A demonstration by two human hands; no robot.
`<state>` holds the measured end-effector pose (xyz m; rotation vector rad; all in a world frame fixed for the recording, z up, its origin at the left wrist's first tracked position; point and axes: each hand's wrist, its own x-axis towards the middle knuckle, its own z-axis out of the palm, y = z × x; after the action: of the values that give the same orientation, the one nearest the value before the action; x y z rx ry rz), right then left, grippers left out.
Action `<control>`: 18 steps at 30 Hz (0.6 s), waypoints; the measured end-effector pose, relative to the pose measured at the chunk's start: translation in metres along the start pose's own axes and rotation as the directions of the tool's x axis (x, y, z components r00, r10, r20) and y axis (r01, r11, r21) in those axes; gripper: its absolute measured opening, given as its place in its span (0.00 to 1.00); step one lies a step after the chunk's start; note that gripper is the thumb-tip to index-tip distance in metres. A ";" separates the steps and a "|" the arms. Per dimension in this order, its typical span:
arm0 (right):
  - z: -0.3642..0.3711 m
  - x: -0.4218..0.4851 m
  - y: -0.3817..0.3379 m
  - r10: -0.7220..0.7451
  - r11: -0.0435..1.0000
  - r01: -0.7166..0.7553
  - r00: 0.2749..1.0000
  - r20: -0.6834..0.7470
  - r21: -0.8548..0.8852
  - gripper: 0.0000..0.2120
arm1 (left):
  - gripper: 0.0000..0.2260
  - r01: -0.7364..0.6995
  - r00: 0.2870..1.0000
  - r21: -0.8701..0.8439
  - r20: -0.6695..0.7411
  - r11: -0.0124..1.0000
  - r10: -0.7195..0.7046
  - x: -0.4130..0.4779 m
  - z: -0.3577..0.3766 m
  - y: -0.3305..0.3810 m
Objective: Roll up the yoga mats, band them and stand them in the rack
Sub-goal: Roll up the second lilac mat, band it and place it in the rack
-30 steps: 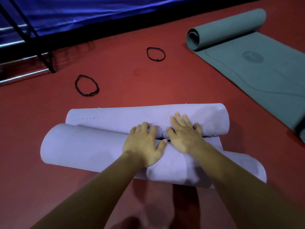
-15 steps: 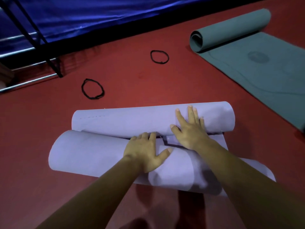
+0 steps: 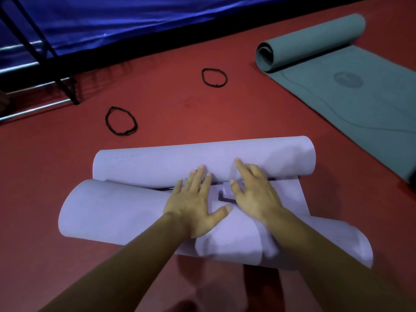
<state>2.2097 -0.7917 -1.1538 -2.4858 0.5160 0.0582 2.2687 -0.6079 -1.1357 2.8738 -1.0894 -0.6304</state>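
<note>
Red flooring (image 3: 168, 104) spreads under a blue tarp (image 3: 135, 16) at twelve o'clock. Centred, the lilac mat (image 3: 126, 208) lies half rolled; left hand (image 3: 193, 206) and right hand (image 3: 254, 194) press flat on it, fingers spread, gripping nothing.

Red floor (image 3: 225, 113) with mats and bands on it

Lavender mat (image 3: 135, 212) near centre, curled at both ends; green mat (image 3: 360, 97) far right, partly rolled, rest flat. Two black bands lie loose and apart: one (image 3: 121, 120) just beyond the lavender mat, one (image 3: 214, 77) farther off. Metal rack (image 3: 45, 64) legs stand at left edge.
</note>
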 end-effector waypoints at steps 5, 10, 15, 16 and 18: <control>-0.003 0.022 0.003 0.060 0.985 -0.032 0.985 0.162 -0.169 0.36 | 0.51 0.018 0.999 -0.007 0.037 1.000 -0.018 0.008 0.000 -0.008; -0.009 0.052 0.003 0.046 0.979 -0.017 0.989 0.140 -0.201 0.40 | 0.50 0.049 0.998 -0.053 0.028 0.997 -0.048 0.020 -0.004 -0.010; -0.012 0.073 0.003 0.036 0.968 -0.053 0.997 -0.073 -0.246 0.36 | 0.51 0.095 0.995 -0.062 -0.019 0.993 -0.097 0.038 -0.008 -0.013; -0.009 0.074 0.001 0.020 0.975 -0.038 0.996 -0.083 -0.218 0.36 | 0.51 0.105 0.994 -0.069 -0.024 0.992 -0.107 0.042 -0.008 -0.013; -0.003 0.072 -0.003 0.027 0.994 -0.031 0.999 -0.042 -0.104 0.38 | 0.50 0.094 0.995 -0.103 -0.031 0.990 -0.098 0.051 -0.010 -0.016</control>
<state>2.2774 -0.8165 -1.1613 -2.5866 0.5795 0.0479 2.3170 -0.6301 -1.1477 2.8523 -0.8921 -0.6157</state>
